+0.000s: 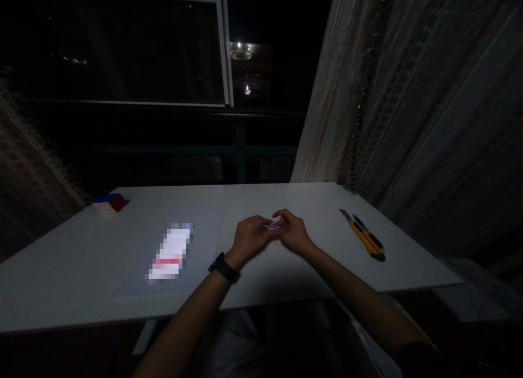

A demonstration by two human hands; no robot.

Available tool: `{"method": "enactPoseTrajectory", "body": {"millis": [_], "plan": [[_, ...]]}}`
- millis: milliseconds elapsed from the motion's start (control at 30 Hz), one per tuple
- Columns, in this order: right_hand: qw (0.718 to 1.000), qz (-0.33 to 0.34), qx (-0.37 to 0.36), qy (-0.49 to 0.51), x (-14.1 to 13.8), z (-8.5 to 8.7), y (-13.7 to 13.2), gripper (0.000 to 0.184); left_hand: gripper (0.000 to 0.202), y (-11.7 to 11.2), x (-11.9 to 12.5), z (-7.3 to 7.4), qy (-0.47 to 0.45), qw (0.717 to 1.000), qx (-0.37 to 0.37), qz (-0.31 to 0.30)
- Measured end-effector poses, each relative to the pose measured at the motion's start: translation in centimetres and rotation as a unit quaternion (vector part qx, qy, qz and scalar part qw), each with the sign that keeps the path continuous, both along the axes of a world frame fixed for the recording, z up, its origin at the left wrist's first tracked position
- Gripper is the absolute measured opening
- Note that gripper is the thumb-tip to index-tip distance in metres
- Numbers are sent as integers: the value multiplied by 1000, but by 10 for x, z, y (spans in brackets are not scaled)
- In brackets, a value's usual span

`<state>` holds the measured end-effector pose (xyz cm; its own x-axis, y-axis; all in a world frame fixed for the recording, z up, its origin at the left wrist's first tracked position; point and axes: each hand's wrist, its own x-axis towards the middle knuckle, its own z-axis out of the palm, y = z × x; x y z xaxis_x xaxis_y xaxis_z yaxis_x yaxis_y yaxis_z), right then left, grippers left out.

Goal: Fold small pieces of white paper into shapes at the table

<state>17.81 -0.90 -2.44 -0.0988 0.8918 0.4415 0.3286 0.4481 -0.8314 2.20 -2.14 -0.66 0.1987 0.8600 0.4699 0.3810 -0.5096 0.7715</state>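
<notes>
Both my hands meet over the middle of a white table (pixel 286 198) in a dim room. My left hand (pixel 249 237), with a dark watch on its wrist, and my right hand (pixel 293 232) pinch a small flat pale piece (pixel 272 226) with a reddish tint between their fingertips. The fingers of both hands are curled around it. What the piece is cannot be made out.
A sheet of paper (pixel 204 214) lies left of the hands with a blurred white and red rectangle (pixel 170 252) on it. A yellow utility knife (pixel 362 233) and a dark pen (pixel 369 232) lie at the right. A blue-red-white block (pixel 109 202) sits far left. Curtains (pixel 408 95) hang at right.
</notes>
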Motion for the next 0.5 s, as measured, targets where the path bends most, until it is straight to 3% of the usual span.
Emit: {"method": "enactPoseTrajectory", "body": {"millis": [167, 300, 500], "plan": [[989, -24, 78, -124, 0, 4, -8, 36, 16, -5, -1, 3, 32, 997, 47, -52], [985, -11, 105, -139, -2, 3, -9, 39, 15, -6, -2, 2, 59, 993, 87, -54], [999, 35, -18, 4, -8, 2, -6, 42, 17, 0, -3, 1, 28, 996, 78, 24]]}}
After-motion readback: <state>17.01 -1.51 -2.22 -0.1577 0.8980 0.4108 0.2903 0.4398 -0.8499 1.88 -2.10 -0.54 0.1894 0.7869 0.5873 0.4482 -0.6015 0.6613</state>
